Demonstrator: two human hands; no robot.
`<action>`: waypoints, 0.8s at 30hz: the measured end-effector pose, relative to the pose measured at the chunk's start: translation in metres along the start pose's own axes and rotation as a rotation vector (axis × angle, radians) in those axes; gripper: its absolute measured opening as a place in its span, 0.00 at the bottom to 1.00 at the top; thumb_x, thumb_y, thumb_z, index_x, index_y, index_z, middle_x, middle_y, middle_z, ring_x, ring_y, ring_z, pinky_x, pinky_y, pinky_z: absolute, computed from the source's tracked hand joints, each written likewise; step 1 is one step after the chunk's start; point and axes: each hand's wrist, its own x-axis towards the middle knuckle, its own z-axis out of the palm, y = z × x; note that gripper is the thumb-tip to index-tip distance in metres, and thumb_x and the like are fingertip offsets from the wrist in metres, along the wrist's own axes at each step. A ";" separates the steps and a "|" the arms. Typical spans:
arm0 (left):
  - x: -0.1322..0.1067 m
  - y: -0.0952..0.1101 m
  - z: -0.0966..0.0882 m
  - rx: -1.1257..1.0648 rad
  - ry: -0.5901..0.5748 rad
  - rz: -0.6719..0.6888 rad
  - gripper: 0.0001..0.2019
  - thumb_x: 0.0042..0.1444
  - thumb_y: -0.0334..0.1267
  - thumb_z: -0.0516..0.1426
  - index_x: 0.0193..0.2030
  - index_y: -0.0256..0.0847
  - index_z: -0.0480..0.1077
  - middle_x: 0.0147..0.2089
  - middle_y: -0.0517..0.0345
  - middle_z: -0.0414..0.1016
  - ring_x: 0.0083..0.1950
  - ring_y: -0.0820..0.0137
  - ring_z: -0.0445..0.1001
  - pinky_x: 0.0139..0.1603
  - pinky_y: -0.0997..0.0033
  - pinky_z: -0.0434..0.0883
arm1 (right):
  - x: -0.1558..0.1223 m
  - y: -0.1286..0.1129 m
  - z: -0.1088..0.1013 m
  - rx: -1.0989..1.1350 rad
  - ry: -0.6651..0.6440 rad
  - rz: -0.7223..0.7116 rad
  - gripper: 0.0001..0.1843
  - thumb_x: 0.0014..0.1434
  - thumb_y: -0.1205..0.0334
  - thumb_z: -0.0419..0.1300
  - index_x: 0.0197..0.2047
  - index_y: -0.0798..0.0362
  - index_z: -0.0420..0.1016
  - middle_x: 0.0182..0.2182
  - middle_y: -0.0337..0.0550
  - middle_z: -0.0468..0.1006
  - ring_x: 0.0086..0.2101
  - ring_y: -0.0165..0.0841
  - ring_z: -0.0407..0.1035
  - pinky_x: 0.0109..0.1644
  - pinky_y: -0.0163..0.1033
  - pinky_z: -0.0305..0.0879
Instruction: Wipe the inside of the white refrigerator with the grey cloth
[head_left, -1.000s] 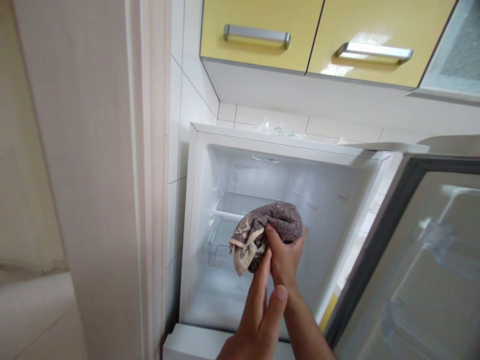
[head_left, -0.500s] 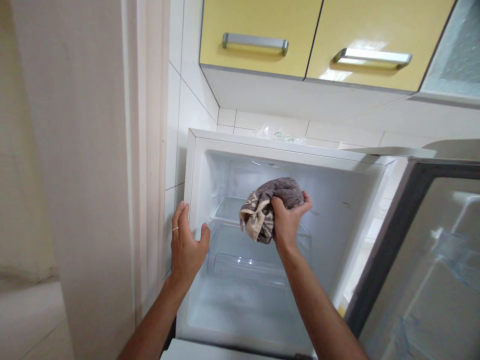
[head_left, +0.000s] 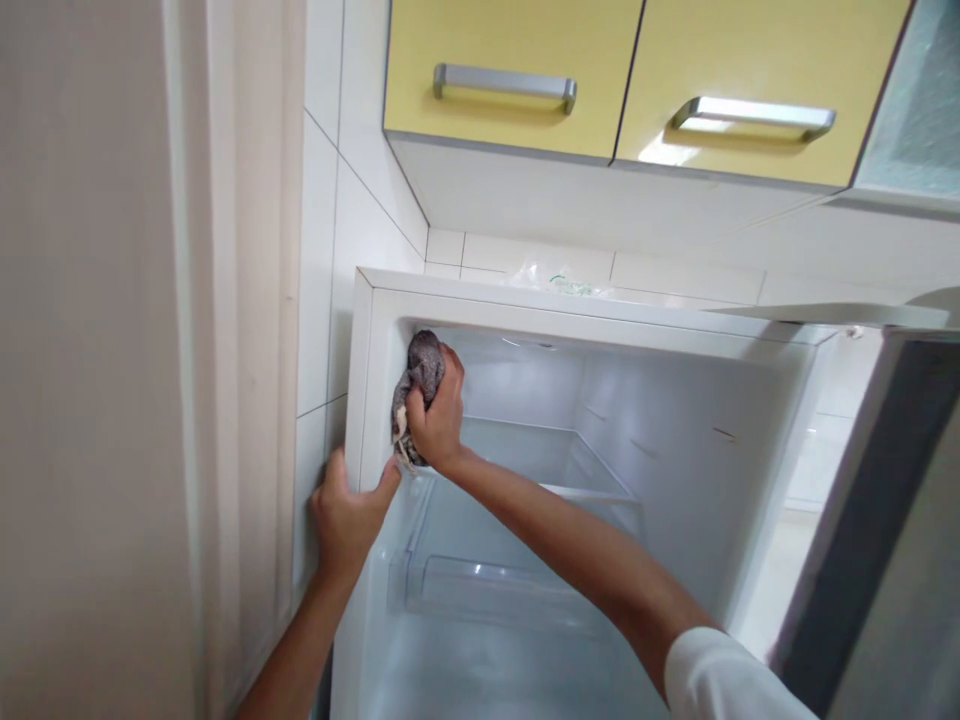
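Cloth (head_left: 424,360), bunched tight in right hand (head_left: 439,415) fingers, presses upper left inner wall of fridge (head_left: 585,305); left hand (head_left: 345,515) fingers clasp its front edge.

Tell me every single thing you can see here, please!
fridge: one, white, open.
fridge door: one, grey-edged, open at right.
shelf: one, clear, inside fridge.
drawer: one, clear, below shelf.
cupboard doors: two, yellow, above.
handles: two, silver, on cupboard doors.
plastic bag: one, clear, atop fridge.
cloth: one, grey-brown, fridge's upper left inner corner.
left hand: one, grips fridge's left edge.
right hand: one, fingers around cloth.
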 end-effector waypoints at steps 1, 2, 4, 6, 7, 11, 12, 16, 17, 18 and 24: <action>-0.001 0.000 0.001 0.003 0.011 -0.012 0.19 0.52 0.56 0.61 0.40 0.42 0.71 0.32 0.52 0.78 0.33 0.57 0.79 0.33 0.65 0.69 | -0.001 0.009 0.003 -0.011 -0.003 -0.018 0.34 0.66 0.62 0.48 0.73 0.56 0.47 0.68 0.61 0.59 0.70 0.40 0.53 0.75 0.53 0.55; -0.002 0.000 0.001 0.005 0.017 -0.021 0.19 0.52 0.56 0.61 0.40 0.42 0.72 0.32 0.52 0.79 0.33 0.57 0.79 0.33 0.66 0.69 | -0.001 0.019 0.005 -0.027 -0.010 -0.024 0.34 0.66 0.62 0.48 0.73 0.56 0.47 0.69 0.61 0.58 0.71 0.40 0.53 0.75 0.53 0.55; -0.004 0.000 0.002 0.007 0.025 -0.027 0.20 0.52 0.57 0.61 0.41 0.42 0.73 0.33 0.52 0.79 0.33 0.57 0.79 0.33 0.66 0.69 | 0.001 0.041 0.010 -0.066 -0.034 0.015 0.35 0.66 0.61 0.48 0.73 0.57 0.46 0.69 0.62 0.58 0.71 0.40 0.52 0.75 0.54 0.55; -0.004 -0.001 0.002 0.019 0.039 -0.025 0.22 0.51 0.58 0.61 0.42 0.41 0.74 0.33 0.51 0.80 0.33 0.56 0.79 0.33 0.65 0.69 | 0.006 0.065 0.016 -0.111 -0.075 0.121 0.35 0.66 0.60 0.47 0.74 0.58 0.47 0.70 0.62 0.57 0.70 0.41 0.53 0.74 0.54 0.56; -0.004 -0.001 0.002 0.024 0.044 -0.022 0.22 0.51 0.58 0.61 0.43 0.41 0.74 0.34 0.51 0.80 0.33 0.56 0.79 0.33 0.65 0.70 | 0.009 0.077 0.019 -0.142 -0.111 0.187 0.34 0.67 0.60 0.46 0.74 0.57 0.47 0.70 0.62 0.57 0.70 0.41 0.54 0.73 0.53 0.57; -0.005 -0.004 0.001 0.003 0.036 -0.018 0.23 0.52 0.58 0.61 0.44 0.40 0.74 0.34 0.51 0.80 0.33 0.57 0.79 0.34 0.64 0.71 | 0.021 0.117 0.031 -0.267 -0.253 0.378 0.34 0.67 0.63 0.46 0.74 0.59 0.50 0.71 0.61 0.56 0.67 0.41 0.58 0.69 0.47 0.62; -0.006 -0.004 0.001 -0.004 0.034 -0.022 0.22 0.52 0.58 0.62 0.43 0.41 0.74 0.34 0.52 0.80 0.32 0.58 0.79 0.34 0.64 0.71 | 0.023 0.125 0.033 -0.315 -0.286 0.409 0.33 0.68 0.63 0.45 0.74 0.59 0.50 0.71 0.61 0.57 0.67 0.41 0.59 0.68 0.46 0.63; -0.007 -0.006 -0.001 -0.038 0.023 -0.022 0.21 0.53 0.58 0.62 0.40 0.42 0.73 0.31 0.55 0.80 0.31 0.59 0.79 0.31 0.66 0.70 | 0.027 0.152 0.038 -0.598 -0.484 0.485 0.31 0.72 0.62 0.39 0.76 0.55 0.47 0.71 0.58 0.59 0.62 0.39 0.65 0.62 0.43 0.66; -0.007 -0.007 -0.001 -0.057 0.020 -0.009 0.20 0.53 0.58 0.63 0.39 0.43 0.73 0.30 0.55 0.80 0.30 0.60 0.79 0.31 0.67 0.70 | 0.028 0.158 0.038 -0.647 -0.536 0.483 0.30 0.72 0.62 0.39 0.75 0.54 0.48 0.70 0.57 0.60 0.60 0.39 0.67 0.60 0.43 0.67; -0.007 -0.007 -0.001 -0.077 0.022 0.011 0.20 0.54 0.58 0.63 0.39 0.43 0.73 0.30 0.56 0.80 0.30 0.61 0.80 0.30 0.68 0.70 | 0.028 0.163 0.037 -0.669 -0.576 0.471 0.29 0.72 0.62 0.40 0.74 0.53 0.51 0.69 0.57 0.62 0.57 0.40 0.69 0.58 0.43 0.68; -0.007 -0.013 -0.001 -0.099 0.064 0.144 0.18 0.56 0.54 0.64 0.44 0.41 0.75 0.32 0.54 0.83 0.30 0.61 0.83 0.29 0.70 0.73 | 0.032 0.185 0.025 -0.827 -0.762 0.267 0.27 0.72 0.65 0.43 0.71 0.49 0.61 0.66 0.55 0.66 0.53 0.43 0.67 0.51 0.44 0.70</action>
